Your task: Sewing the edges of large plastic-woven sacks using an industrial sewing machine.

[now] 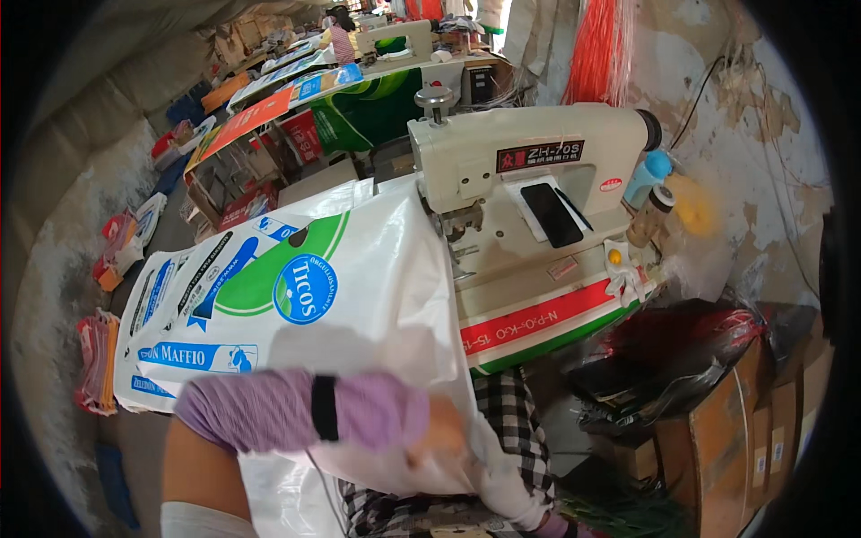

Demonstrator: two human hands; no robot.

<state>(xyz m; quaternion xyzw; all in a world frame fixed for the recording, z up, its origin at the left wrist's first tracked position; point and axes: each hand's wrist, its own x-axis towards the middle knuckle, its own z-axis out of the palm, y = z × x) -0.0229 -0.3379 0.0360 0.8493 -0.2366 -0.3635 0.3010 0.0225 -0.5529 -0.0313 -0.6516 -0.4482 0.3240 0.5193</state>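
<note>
A white printed sack (395, 305) with blue and green patterns lies spread across the work surface and over my lap. Its upper right edge is beside the needle end of a cream sewing machine (529, 139). My left hand (439, 435) reaches across the sack's near right part, its fingers smeared by motion; a purple sleeve cover with a black band is on that arm. At the sack's near right corner, my right hand (507, 489) in a whitish glove is closed at the edge, its fingers partly hidden.
A black phone (551, 215) and a pen lie on the machine bed. Behind it stand a brown jar (652, 213) and a blue cup (647, 172). Cardboard boxes (722, 430) and a plastic-wrapped bundle (682, 354) are at the right. Another person (341, 40) sits far back.
</note>
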